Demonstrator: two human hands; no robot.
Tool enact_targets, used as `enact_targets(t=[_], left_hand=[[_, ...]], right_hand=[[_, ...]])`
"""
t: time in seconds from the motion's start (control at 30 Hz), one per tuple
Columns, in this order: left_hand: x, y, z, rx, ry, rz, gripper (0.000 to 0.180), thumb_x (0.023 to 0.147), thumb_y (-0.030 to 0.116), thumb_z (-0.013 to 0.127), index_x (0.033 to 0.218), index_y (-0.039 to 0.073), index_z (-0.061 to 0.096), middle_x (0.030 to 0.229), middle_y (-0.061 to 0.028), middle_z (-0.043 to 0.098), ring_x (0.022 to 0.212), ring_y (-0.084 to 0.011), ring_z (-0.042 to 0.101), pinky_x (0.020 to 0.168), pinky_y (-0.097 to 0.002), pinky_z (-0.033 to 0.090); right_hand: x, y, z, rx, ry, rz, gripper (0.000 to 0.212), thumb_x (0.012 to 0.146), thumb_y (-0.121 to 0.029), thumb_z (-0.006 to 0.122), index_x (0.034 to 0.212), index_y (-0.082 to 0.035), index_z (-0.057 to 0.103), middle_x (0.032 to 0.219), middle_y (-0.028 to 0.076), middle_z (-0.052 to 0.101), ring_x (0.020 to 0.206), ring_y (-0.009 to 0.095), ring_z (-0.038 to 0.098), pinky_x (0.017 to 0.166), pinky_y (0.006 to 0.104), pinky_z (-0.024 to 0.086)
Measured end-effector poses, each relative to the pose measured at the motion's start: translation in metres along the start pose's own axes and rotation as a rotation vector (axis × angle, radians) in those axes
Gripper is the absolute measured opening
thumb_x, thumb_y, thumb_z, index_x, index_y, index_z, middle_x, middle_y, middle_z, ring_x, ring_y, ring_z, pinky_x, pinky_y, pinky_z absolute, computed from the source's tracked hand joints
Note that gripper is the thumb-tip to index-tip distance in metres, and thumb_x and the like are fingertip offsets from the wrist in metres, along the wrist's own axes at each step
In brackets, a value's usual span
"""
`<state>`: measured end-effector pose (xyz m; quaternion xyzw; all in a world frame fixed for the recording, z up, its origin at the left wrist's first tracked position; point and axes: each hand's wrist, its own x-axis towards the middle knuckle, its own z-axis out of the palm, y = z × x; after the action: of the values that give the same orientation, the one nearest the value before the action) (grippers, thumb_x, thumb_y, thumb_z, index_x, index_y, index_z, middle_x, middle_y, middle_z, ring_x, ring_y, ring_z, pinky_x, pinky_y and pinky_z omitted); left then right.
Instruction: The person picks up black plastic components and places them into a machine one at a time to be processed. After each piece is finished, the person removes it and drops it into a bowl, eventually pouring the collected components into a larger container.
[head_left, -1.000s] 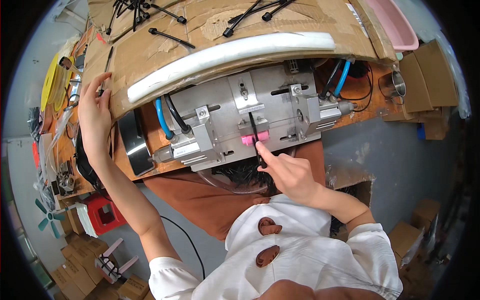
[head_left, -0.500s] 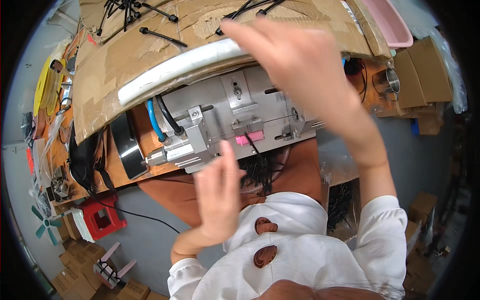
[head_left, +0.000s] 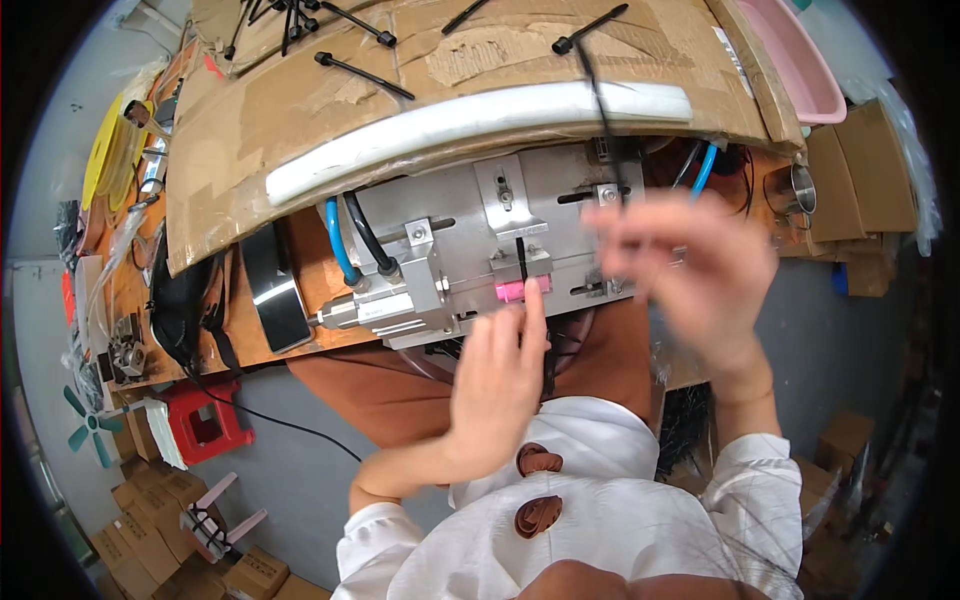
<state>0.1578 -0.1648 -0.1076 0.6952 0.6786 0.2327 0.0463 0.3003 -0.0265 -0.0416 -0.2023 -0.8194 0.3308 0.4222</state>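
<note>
My left hand (head_left: 495, 375) is at the front of a silver metal fixture (head_left: 450, 200), its index finger stretched out and the other fingers bent. That fingertip meets a pink block (head_left: 511, 290) at the fixture's front edge, beside a thin black strip (head_left: 521, 258) standing over the block. Whether the finger presses the strip, I cannot tell. Blurred by motion, my right hand (head_left: 690, 265) is raised over the fixture's right end. Its fingers pinch a long thin black rod (head_left: 600, 110) that points up and away over the cardboard.
Several black rods with knobbed ends, one a single rod (head_left: 365, 76), lie on a cardboard sheet (head_left: 480, 50). A white padded roll (head_left: 480, 125) lines its near edge. Left of the fixture are blue and black hoses (head_left: 335, 240) and a phone (head_left: 275, 290). A metal cup (head_left: 790, 188) stands right.
My right hand has come back from the cardboard toward the fixture with a black rod in it. The left hand has moved right and forward to the pink block. The view has shifted slightly.
</note>
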Motion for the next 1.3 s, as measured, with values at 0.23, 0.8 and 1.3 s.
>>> enact_targets(t=[0.23, 0.8, 1.3], left_hand=[[0.17, -0.143, -0.105, 0.214, 0.335, 0.348, 0.019, 0.082, -0.011, 0.051, 0.091, 0.005, 0.055, 0.122, -0.0094, 0.056, 0.114, -0.0315, 0.051, 0.093, -0.0358, 0.042], [0.152, -0.145, -0.121, -0.205, 0.097, 0.22, 0.041, 0.083, -0.009, 0.056, 0.121, 0.006, 0.059, 0.086, -0.003, 0.048, 0.081, -0.0145, 0.045, 0.08, -0.0224, 0.04], [-0.015, -0.002, -0.004, -0.052, 0.125, 0.062, 0.074, 0.07, -0.011, 0.069, 0.139, -0.002, 0.043, 0.101, -0.0139, 0.054, 0.089, -0.0261, 0.049, 0.077, -0.0358, 0.045]], right_hand=[[-0.107, 0.0, 0.069, -0.29, -0.021, 0.014, 0.05, 0.073, 0.005, 0.067, 0.122, 0.009, 0.056, 0.086, 0.013, 0.069, 0.056, 0.015, 0.062, 0.049, 0.0259, 0.048], [-0.107, 0.008, 0.081, -0.416, -0.031, 0.028, 0.053, 0.074, 0.0, 0.069, 0.125, 0.005, 0.055, 0.09, 0.009, 0.069, 0.053, 0.011, 0.055, 0.047, 0.0248, 0.043], [0.108, 0.041, -0.036, -1.045, -0.256, -0.072, 0.009, 0.081, -0.007, 0.065, 0.084, 0.002, 0.065, 0.08, 0.018, 0.067, 0.069, 0.028, 0.067, 0.06, 0.0346, 0.05]])
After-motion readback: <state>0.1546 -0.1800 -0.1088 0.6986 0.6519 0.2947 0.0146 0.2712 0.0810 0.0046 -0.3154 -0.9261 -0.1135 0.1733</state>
